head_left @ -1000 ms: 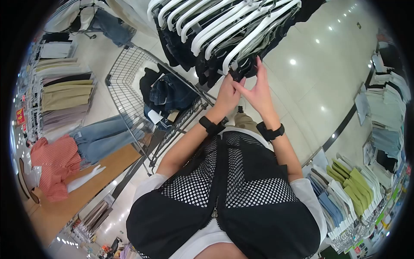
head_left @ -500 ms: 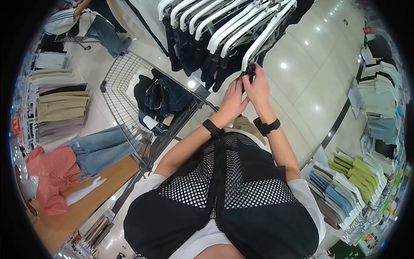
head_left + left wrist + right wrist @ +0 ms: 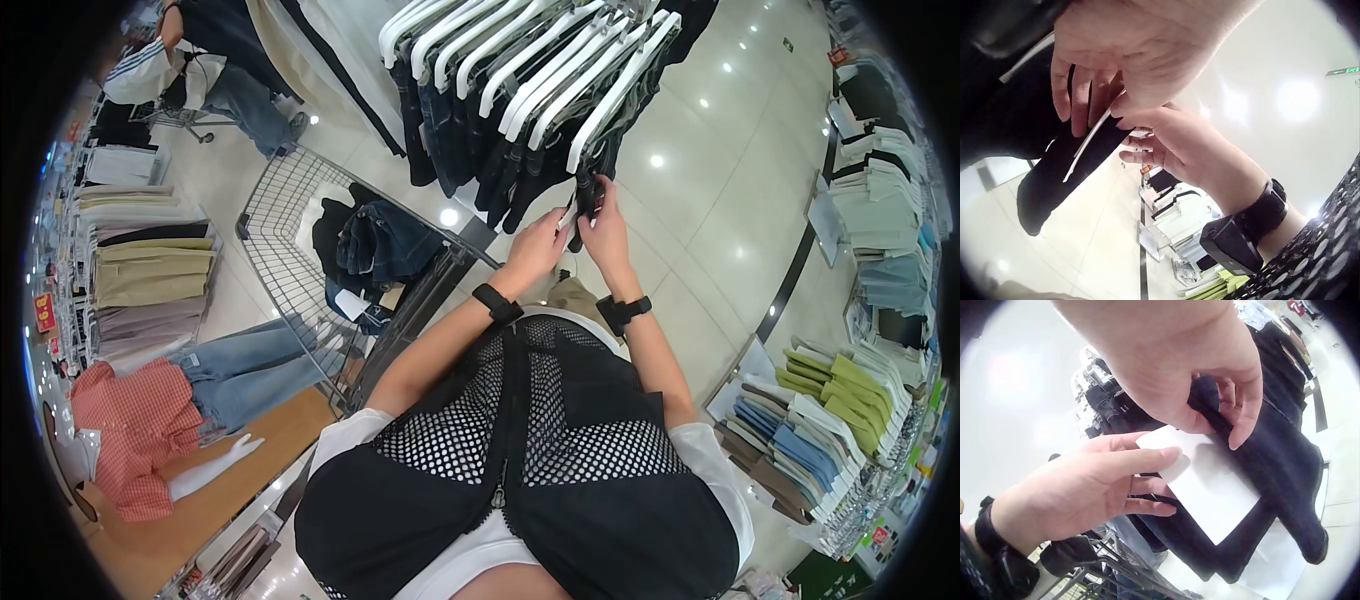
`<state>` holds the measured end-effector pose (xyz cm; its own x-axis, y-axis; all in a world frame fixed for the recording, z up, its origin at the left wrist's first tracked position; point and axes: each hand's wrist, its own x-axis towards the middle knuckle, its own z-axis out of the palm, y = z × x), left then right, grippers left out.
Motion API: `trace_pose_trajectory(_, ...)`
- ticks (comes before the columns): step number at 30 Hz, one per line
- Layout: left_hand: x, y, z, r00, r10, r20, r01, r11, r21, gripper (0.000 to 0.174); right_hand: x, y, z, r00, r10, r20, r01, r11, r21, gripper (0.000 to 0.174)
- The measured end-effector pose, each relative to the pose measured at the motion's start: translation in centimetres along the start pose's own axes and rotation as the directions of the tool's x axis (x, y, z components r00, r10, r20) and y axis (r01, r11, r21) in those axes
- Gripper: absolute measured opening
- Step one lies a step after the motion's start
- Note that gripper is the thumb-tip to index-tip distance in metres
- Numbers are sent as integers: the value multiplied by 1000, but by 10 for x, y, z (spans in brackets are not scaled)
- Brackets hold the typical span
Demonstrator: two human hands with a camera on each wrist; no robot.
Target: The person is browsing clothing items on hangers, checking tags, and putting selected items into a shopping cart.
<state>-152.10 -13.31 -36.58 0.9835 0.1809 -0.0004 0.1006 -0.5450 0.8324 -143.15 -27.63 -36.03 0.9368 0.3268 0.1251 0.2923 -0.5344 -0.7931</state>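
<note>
Our left hand (image 3: 1094, 472) pinches the white tag (image 3: 1210, 487), thumb on its face; our right hand (image 3: 1194, 365) grips a fold of dark denim trousers (image 3: 1282, 469) below the nearest white hanger (image 3: 605, 115). We should keep the tag flat, without tugging.

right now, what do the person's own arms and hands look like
The left hand and right hand are ungloved. Each wrist wears a black strap carrying a boxy black device. Short white cloth sleeves leave the forearms bare.
</note>
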Motion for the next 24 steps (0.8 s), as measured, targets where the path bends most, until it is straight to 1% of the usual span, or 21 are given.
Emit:
trace_pose_trajectory(1,1,-3,4,1000,3,-1,-3,1000,0,41,1,3,-1,1000,-2,-2,2,1000,-1,70)
trace_pose_trajectory(3,2,-9,11,996,79,-51,-80,997,-17,41,0,11,-4,1000,-10,6,10,1000,-29,66)
trace_pose_trajectory(7,7,-18,22,993,111,-38,-112,993,-39,37,2,21,-13,999,-43,9,44,994,-100,63)
trace_pose_trajectory(10,9,-21,22,989,145,-36,-147,987,-59,43,2,23,-18,999,-10,32,15,989,-144,61)
trace_pose_trajectory(12,10,-19,23,983,170,-64,-175,981,-85,36,2,27,-21,999,-11,36,17,986,-164,62)
trace_pose_trajectory(16,13,-19,16,989,146,-23,-148,986,-83,35,2,32,-19,999,-17,29,22,983,-181,59)
trace_pose_trajectory(18,15,-20,15,994,104,18,-103,993,-64,34,2,32,-20,999,-39,16,41,985,-167,56)
trace_pose_trajectory(22,18,-26,19,991,137,5,-137,990,-36,40,3,30,-23,999,-18,35,23,986,-166,53)
trace_pose_trajectory(24,18,-29,19,989,145,1,-144,989,-26,40,5,29,-24,1000,-24,14,27,982,-184,47)
